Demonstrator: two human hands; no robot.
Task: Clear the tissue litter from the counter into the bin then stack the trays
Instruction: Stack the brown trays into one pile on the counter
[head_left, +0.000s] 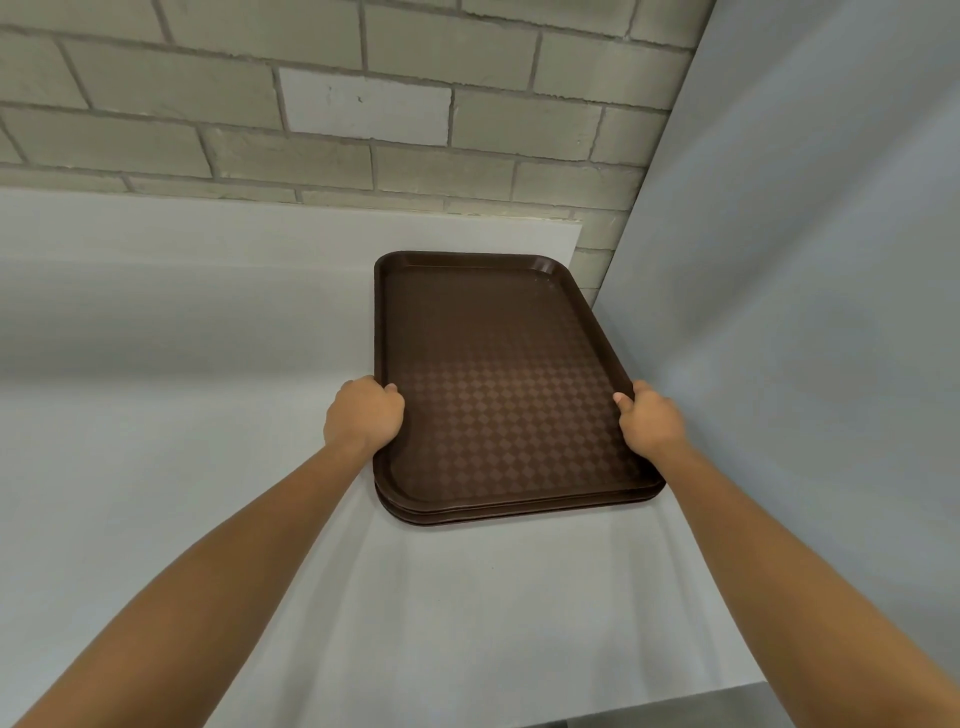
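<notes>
On the white counter (182, 467), toward its right side and close to the grey panel (831, 260) that rises along the right, sits a stack of brown trays (498, 384). Edges of lower trays show beneath the top one along the near side, nested and nearly flush. The top tray has a raised rim and a diamond-checked floor, and its long sides run from near to far. Both hands hold it by those long sides, toward the near end. The left hand (363, 413) grips the left rim, thumb hooked over the edge and fingers curled beneath. The right hand (649, 418) grasps the right rim in the same manner, thumb on top. Behind the counter, at the far side, stands a pale brick wall (363, 104).
</notes>
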